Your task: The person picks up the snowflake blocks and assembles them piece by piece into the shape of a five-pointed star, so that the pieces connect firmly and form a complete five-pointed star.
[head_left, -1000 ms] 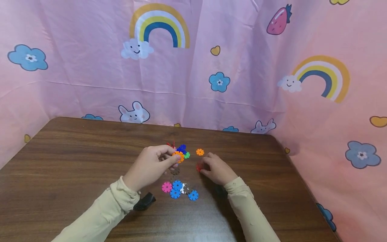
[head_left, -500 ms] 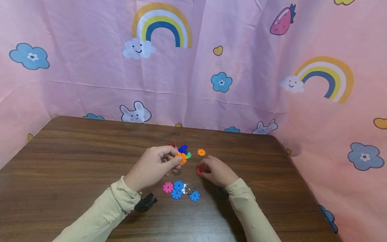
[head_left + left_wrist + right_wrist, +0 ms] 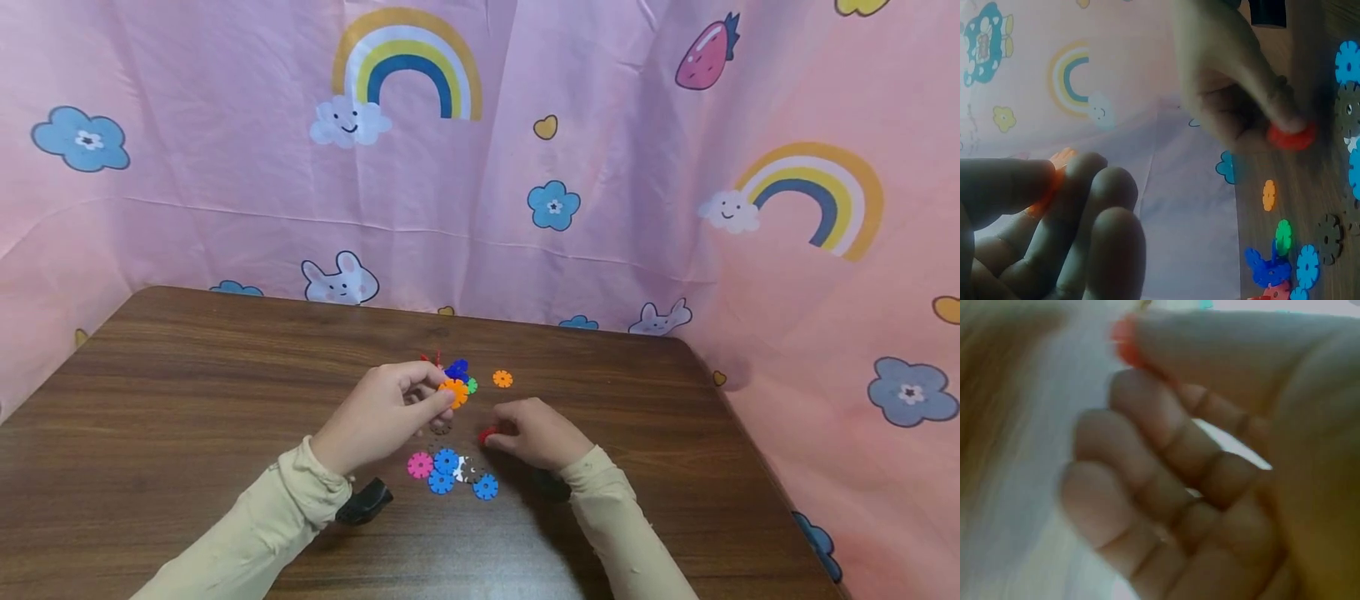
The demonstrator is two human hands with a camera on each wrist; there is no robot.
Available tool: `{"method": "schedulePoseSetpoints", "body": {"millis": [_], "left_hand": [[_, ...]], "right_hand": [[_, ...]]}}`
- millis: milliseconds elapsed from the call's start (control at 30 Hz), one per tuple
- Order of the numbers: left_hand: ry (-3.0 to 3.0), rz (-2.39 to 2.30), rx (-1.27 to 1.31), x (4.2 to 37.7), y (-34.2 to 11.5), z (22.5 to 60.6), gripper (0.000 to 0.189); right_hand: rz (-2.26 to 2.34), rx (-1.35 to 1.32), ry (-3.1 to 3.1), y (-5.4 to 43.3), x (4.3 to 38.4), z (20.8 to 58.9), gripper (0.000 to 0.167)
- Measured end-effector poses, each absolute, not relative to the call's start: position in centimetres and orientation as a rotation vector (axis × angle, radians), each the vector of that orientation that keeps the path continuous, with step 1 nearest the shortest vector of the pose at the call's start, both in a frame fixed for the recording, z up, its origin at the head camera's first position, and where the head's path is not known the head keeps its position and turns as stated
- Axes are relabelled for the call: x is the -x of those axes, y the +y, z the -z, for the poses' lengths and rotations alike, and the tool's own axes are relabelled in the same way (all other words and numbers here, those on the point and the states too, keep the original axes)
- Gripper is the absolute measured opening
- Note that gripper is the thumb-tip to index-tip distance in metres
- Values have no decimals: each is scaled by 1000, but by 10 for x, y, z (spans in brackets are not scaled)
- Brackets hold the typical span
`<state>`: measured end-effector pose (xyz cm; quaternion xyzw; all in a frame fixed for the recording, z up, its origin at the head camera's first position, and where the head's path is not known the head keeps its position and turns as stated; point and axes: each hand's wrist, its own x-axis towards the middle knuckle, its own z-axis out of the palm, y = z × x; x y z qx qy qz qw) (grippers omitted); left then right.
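My left hand [image 3: 390, 417] pinches an orange notched disc [image 3: 455, 392] between thumb and fingers, held up over the table. In the left wrist view that orange disc [image 3: 1054, 181] is partly hidden behind the fingers. To its right, my right hand [image 3: 542, 435] pinches a red notched disc [image 3: 487, 436] by thumb and fingertips. The red disc [image 3: 1292, 136] shows plainly past the thumb in the left wrist view. In the blurred right wrist view, only an edge of the red disc [image 3: 1125, 340] sticks out beyond the thumb.
On the brown wooden table [image 3: 225, 367] lie a pink disc [image 3: 420, 465], several blue discs [image 3: 486, 487], a white one and brown ones. Farther back are an orange disc [image 3: 502, 379], a green disc [image 3: 472, 386], and dark blue [image 3: 459, 368] and red pieces. A patterned curtain [image 3: 450, 208] stands behind.
My right hand has lifted the red disc from the table and brought it slightly nearer me. The left hand keeps hold of the orange disc, almost still. The head view has shifted slightly.
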<state>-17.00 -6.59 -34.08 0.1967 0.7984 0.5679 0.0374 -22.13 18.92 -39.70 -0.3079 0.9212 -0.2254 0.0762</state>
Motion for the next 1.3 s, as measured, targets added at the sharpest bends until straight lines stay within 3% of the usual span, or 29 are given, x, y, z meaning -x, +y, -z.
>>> {"method": "schedulePoseSetpoints", "body": {"millis": [200, 500, 1033, 1300], "left_hand": [[2496, -1704, -607, 169, -65, 342, 13], [2364, -1786, -567, 170, -66, 338, 11], [2267, -1874, -489, 170, -65, 334, 15], [2221, -1904, -479, 169, -64, 335, 13]], "right_hand": [[1204, 1111, 2683, 183, 210, 379, 6], [1862, 1049, 2460, 172, 193, 360, 12], [1826, 1257, 2515, 168, 190, 354, 3], [1597, 1604, 2729, 168, 190, 352, 20]]}}
